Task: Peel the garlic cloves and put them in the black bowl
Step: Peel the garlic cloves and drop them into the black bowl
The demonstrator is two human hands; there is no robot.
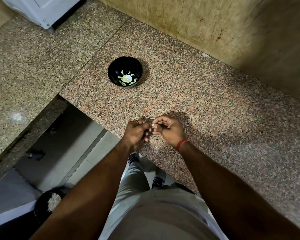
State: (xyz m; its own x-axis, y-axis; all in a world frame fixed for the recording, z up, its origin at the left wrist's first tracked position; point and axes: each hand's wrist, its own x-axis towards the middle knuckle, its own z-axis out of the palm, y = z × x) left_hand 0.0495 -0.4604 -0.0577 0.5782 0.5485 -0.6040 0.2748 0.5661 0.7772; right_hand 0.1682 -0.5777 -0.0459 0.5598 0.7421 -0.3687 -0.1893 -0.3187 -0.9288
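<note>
Both bare hands, left hand and right hand, are held together over the speckled pink granite counter, fingers curled and pinching a small pale garlic clove. Peeled cloves are seen in the glossy round black bowl, well apart. Light, slippery; best pinched at its ends.

Kitchen, speckled granite counter, stone-tiled wall

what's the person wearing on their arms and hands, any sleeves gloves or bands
Both forearms are bare, with no sleeves in view and no gloves. The right hand has a red band around its wrist. The left hand and its wrist show nothing worn, no ring or watch visible.
</note>
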